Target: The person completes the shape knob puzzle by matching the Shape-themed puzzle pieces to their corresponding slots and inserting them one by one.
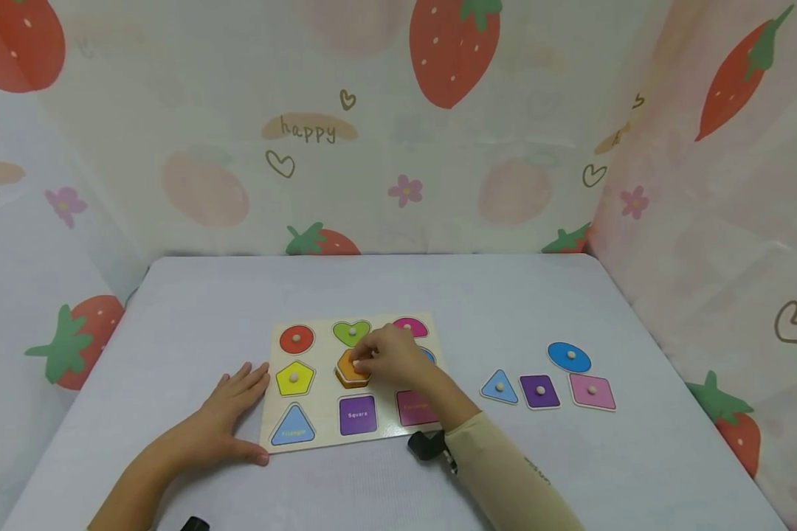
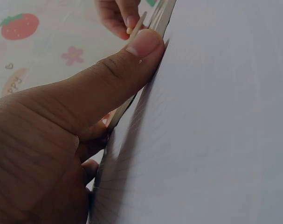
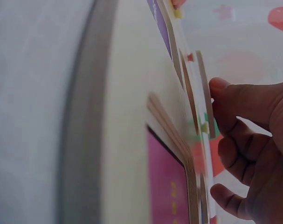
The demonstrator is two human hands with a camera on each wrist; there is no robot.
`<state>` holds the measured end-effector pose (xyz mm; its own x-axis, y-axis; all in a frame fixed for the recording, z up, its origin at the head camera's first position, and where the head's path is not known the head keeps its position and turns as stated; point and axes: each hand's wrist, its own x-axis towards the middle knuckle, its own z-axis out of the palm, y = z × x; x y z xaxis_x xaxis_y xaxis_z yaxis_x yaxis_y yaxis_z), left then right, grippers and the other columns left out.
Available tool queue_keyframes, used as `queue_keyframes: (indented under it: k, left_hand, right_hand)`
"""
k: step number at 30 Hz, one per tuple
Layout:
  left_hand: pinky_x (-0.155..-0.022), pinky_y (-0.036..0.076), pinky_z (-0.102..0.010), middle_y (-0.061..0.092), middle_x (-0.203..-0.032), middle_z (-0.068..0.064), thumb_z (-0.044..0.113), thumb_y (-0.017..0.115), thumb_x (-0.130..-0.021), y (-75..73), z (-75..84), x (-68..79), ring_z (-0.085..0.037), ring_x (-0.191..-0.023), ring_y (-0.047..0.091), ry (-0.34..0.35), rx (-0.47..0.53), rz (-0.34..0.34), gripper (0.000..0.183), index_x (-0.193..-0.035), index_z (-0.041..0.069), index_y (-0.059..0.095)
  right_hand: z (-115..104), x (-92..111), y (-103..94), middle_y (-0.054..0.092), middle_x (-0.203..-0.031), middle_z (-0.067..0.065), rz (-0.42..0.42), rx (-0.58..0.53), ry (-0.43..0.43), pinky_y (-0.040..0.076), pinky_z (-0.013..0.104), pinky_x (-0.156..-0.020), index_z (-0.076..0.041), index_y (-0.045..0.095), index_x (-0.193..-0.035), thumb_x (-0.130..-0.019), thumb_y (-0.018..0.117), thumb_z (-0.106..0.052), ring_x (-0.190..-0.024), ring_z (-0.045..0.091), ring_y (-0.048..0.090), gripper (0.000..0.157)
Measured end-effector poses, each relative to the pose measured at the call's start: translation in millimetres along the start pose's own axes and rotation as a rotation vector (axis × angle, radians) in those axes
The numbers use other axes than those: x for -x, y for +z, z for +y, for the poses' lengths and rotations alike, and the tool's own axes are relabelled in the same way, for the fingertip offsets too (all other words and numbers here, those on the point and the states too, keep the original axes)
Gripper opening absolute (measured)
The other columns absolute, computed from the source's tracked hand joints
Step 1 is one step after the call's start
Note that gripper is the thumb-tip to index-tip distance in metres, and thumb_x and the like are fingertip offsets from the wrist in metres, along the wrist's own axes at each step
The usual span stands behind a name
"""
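Note:
Near the centre of the wooden shape puzzle board [image 1: 327, 422], my right hand [image 1: 393, 360] pinches an orange hexagon puzzle piece [image 1: 349, 375] at its knob. The piece is slightly raised over the board; its thin edge [image 3: 206, 98] shows by the fingertips in the right wrist view. My left hand [image 1: 224, 417] rests against the board's left edge with fingers spread, and its thumb [image 2: 118, 70] lies along that edge in the left wrist view. A red circle [image 1: 292, 342], green heart [image 1: 347, 335] and yellow pentagon [image 1: 294, 369] with knobs sit in the board.
Right of the board lie a loose blue triangle [image 1: 497, 395], purple square [image 1: 533, 398], pink quadrilateral [image 1: 581, 398] and blue oval [image 1: 561, 361]. Triangle [image 1: 292, 420] and square [image 1: 357, 426] slots show in the front row. A strawberry-print curtain [image 1: 385, 147] surrounds the white table [image 1: 239, 287].

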<state>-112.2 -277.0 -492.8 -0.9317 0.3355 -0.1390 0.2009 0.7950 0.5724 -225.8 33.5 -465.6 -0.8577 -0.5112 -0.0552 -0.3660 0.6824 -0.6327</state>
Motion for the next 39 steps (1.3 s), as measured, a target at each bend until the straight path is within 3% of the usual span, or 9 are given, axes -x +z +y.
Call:
queue_keyframes:
  k: [8, 11, 13, 17, 24, 30, 39]
  left_hand:
    - [-0.126, 0.001, -0.064, 0.02, -0.171, -0.008, 0.063, 0.092, -0.056, -0.3, 0.6, -0.4, -0.037, -0.159, 0.002, -0.011, 0.004, -0.007, 0.133, -0.161, 0.007, 0.031]
    - [-0.125, 0.002, -0.065, 0.021, -0.171, -0.009, 0.063, 0.092, -0.056, 0.0, 0.9, -0.7, -0.038, -0.159, 0.002, -0.015, 0.005, -0.009, 0.133, -0.161, 0.007, 0.032]
    - [-0.125, 0.002, -0.065, 0.021, -0.171, -0.009, 0.064, 0.091, -0.055, 0.3, 1.1, -1.0, -0.038, -0.159, 0.002, -0.02, -0.002, -0.009, 0.134, -0.16, 0.006, 0.032]
    - [-0.125, 0.002, -0.065, 0.021, -0.171, -0.01, 0.064, 0.091, -0.055, 0.4, 1.2, -1.5, -0.039, -0.159, 0.002, -0.023, -0.011, -0.011, 0.134, -0.16, 0.006, 0.033]
    - [-0.126, -0.001, -0.063, 0.021, -0.171, -0.011, 0.063, 0.091, -0.056, -0.6, 2.8, -1.5, -0.039, -0.158, 0.002, -0.008, -0.002, -0.011, 0.133, -0.16, 0.005, 0.032]
    - [-0.127, 0.001, -0.061, 0.022, -0.17, -0.012, 0.063, 0.091, -0.058, 1.0, 1.5, -0.7, -0.04, -0.158, 0.005, 0.016, -0.009, 0.0, 0.13, -0.159, 0.004, 0.034]
    - [-0.127, -0.006, -0.058, 0.019, -0.172, -0.01, 0.064, 0.09, -0.057, 1.1, -0.8, -1.9, -0.038, -0.159, 0.001, -0.003, 0.009, -0.014, 0.134, -0.161, 0.006, 0.03]
  right_hand:
    - [0.1, 1.0, 5.0, 0.071, -0.084, -0.018, -0.021, 0.024, 0.009, 0.052, 0.025, -0.074, -0.025, 0.082, -0.099, -0.089, 0.082, -0.028, -0.081, 0.007, 0.059, 0.01]
    - [0.3, 1.2, 6.1, 0.07, -0.08, -0.019, -0.018, 0.041, -0.003, 0.05, 0.04, -0.097, -0.026, 0.082, -0.098, -0.089, 0.082, -0.027, -0.08, 0.006, 0.059, 0.009]
    - [0.9, 1.3, 7.0, 0.07, -0.078, -0.02, -0.013, 0.054, -0.012, 0.04, 0.054, -0.11, -0.026, 0.081, -0.096, -0.089, 0.082, -0.026, -0.083, 0.006, 0.059, 0.007]
    - [3.0, 0.2, 9.3, 0.069, -0.079, -0.021, -0.001, 0.091, -0.032, 0.022, 0.069, -0.12, -0.028, 0.082, -0.095, -0.09, 0.081, -0.026, -0.092, 0.007, 0.056, 0.006]
    - [5.8, -2.2, 12.7, 0.069, -0.079, -0.022, 0.014, 0.124, -0.046, 0.019, 0.07, -0.12, -0.029, 0.082, -0.096, -0.09, 0.081, -0.027, -0.097, 0.009, 0.055, 0.006]
    - [6.1, -2.1, 13.7, 0.07, -0.081, -0.023, 0.011, 0.133, -0.059, 0.03, 0.059, -0.114, -0.029, 0.082, -0.096, -0.09, 0.081, -0.027, -0.093, 0.007, 0.054, 0.006]
    - [3.9, -1.0, 14.3, 0.07, -0.081, -0.023, 0.016, 0.142, -0.042, 0.035, 0.051, -0.107, -0.028, 0.082, -0.098, -0.09, 0.08, -0.029, -0.091, 0.008, 0.053, 0.008]
